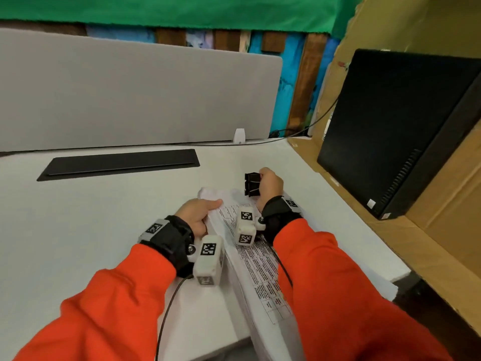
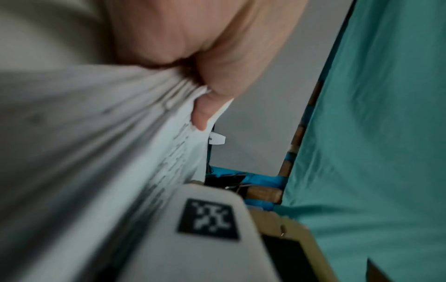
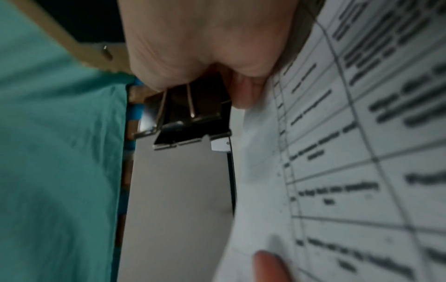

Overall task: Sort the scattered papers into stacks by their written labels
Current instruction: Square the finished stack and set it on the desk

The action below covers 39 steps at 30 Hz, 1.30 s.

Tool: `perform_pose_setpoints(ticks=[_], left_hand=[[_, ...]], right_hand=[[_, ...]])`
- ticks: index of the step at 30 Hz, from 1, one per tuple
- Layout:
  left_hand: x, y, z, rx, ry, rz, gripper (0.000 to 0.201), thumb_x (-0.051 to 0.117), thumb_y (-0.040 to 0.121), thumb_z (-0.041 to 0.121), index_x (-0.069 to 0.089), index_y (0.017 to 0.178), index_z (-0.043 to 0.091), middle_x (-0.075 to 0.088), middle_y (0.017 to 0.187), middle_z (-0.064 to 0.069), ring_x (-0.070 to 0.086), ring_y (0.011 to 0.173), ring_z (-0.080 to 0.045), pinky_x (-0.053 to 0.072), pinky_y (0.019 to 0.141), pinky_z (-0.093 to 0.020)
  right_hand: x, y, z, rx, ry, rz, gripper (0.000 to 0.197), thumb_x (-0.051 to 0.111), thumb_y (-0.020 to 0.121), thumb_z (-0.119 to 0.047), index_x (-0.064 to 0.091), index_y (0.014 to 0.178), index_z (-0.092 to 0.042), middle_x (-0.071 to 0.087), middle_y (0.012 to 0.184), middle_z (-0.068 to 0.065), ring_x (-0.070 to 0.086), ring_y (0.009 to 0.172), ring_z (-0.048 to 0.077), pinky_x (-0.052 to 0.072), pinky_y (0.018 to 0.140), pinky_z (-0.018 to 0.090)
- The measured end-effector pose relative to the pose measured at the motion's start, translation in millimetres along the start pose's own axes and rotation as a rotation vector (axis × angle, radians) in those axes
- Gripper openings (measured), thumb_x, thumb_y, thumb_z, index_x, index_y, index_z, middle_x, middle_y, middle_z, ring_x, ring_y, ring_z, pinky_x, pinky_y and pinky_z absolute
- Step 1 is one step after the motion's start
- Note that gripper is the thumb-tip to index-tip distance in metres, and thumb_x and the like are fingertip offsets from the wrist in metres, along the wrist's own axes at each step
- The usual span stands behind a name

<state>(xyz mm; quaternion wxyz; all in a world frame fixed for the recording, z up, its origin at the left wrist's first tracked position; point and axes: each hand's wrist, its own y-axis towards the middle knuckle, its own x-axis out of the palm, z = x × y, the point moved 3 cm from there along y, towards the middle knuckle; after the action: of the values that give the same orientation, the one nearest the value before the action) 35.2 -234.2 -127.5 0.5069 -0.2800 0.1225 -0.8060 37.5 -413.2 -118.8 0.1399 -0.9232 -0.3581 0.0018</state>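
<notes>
A thick stack of printed papers [image 1: 256,267] lies on the white desk [image 1: 91,220], running from the near edge toward the middle. My left hand [image 1: 197,212] grips the stack's left edge near its far end, thumb on top; the left wrist view shows the fingers [image 2: 205,106] curled round the sheet edges [image 2: 135,133]. My right hand [image 1: 268,185] holds a large black binder clip [image 1: 252,184] just beyond the stack's far right corner. In the right wrist view the clip [image 3: 185,112] sits in the fist beside the printed table sheet [image 3: 350,152].
A grey divider panel [image 1: 130,95] stands along the desk's back edge, with a black cable tray lid [image 1: 119,164] in front of it. A black computer tower [image 1: 398,131] stands in a cardboard box [image 1: 442,243] at the right.
</notes>
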Motion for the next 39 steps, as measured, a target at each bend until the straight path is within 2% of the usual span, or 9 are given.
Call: perform_pose_setpoints(ticks=[4,8,14,17,21,30,34,36,39], left_hand=[[10,-30,21,0.392,0.171,0.098,0.032,0.058,0.090,0.000,0.059,0.122,0.001,0.068,0.103,-0.012,0.066,0.089,-0.024,0.056,0.080,-0.034],[29,-89,61,0.909,0.517,0.107,0.025,0.064,0.089,0.010,0.066,0.113,0.015,0.071,0.107,0.001,0.066,0.100,-0.011,0.050,0.092,-0.028],[54,-162,94,1.250,0.654,0.114,0.031,0.065,0.087,0.005,0.063,0.104,0.031,0.065,0.093,0.017,0.058,0.080,0.018,0.044,0.077,-0.004],[59,-187,100,1.333,0.678,0.103,0.032,0.065,0.087,0.003,0.063,0.107,0.028,0.067,0.097,0.016,0.060,0.087,0.013,0.045,0.080,-0.007],[68,-220,111,1.473,0.710,0.108,0.035,0.066,0.083,0.009,0.063,0.103,0.038,0.067,0.091,0.034,0.061,0.090,0.013,0.044,0.082,-0.008],[61,-261,130,1.634,0.617,0.204,0.035,0.067,0.083,0.001,0.064,0.099,0.032,0.066,0.087,0.036,0.060,0.085,0.015,0.044,0.080,-0.008],[41,-265,149,1.570,0.598,0.269,0.033,0.067,0.083,-0.001,0.064,0.099,0.028,0.066,0.086,0.026,0.059,0.081,0.013,0.045,0.079,-0.010],[23,-265,163,1.495,0.568,0.304,0.029,0.067,0.084,0.000,0.065,0.103,0.021,0.066,0.091,0.016,0.060,0.083,0.011,0.047,0.084,-0.016],[-9,-268,183,1.371,0.481,0.348,0.021,0.065,0.086,0.004,0.065,0.105,0.012,0.067,0.097,0.001,0.063,0.090,-0.008,0.052,0.085,-0.027]], right_hand=[[-15,-33,-62,-0.530,-0.194,0.080,0.030,0.051,0.092,-0.009,0.052,0.062,-0.010,0.049,0.061,0.008,0.047,0.055,0.018,0.038,0.055,0.028],[-31,-111,-143,-1.530,-0.249,0.226,0.038,0.056,0.091,-0.005,0.043,0.055,-0.001,0.042,0.056,0.014,0.040,0.052,0.023,0.033,0.052,0.030],[-33,-186,-192,-2.041,-0.416,0.166,0.036,0.059,0.087,0.000,0.046,0.053,-0.004,0.044,0.054,0.012,0.037,0.042,0.025,0.031,0.041,0.032],[-38,-210,-214,-2.109,-0.345,0.143,0.038,0.059,0.085,0.002,0.043,0.051,-0.004,0.039,0.052,0.011,0.030,0.042,0.023,0.023,0.044,0.028],[-36,-230,-235,-2.131,-0.305,0.071,0.041,0.059,0.085,0.001,0.039,0.050,-0.007,0.031,0.054,0.005,0.025,0.044,0.021,0.018,0.049,0.025],[-13,-244,-264,-1.799,-0.257,-0.138,0.042,0.049,0.085,-0.017,0.021,0.055,-0.025,0.016,0.049,-0.015,0.020,0.054,0.013,0.014,0.052,0.024],[14,-243,-262,-1.696,-0.644,-0.128,0.041,0.036,0.089,-0.049,0.033,0.056,-0.027,0.036,0.056,-0.007,0.038,0.059,0.017,0.026,0.060,0.031],[10,-224,-259,-1.652,-0.757,-0.036,0.047,0.038,0.088,-0.064,0.060,0.087,-0.022,0.057,0.092,-0.001,0.052,0.092,0.020,0.035,0.081,0.035],[-20,-182,-224,-1.230,-0.448,-0.164,0.074,0.058,0.086,-0.063,0.041,0.142,-0.016,0.043,0.143,0.003,0.040,0.133,0.017,0.032,0.108,0.037]])
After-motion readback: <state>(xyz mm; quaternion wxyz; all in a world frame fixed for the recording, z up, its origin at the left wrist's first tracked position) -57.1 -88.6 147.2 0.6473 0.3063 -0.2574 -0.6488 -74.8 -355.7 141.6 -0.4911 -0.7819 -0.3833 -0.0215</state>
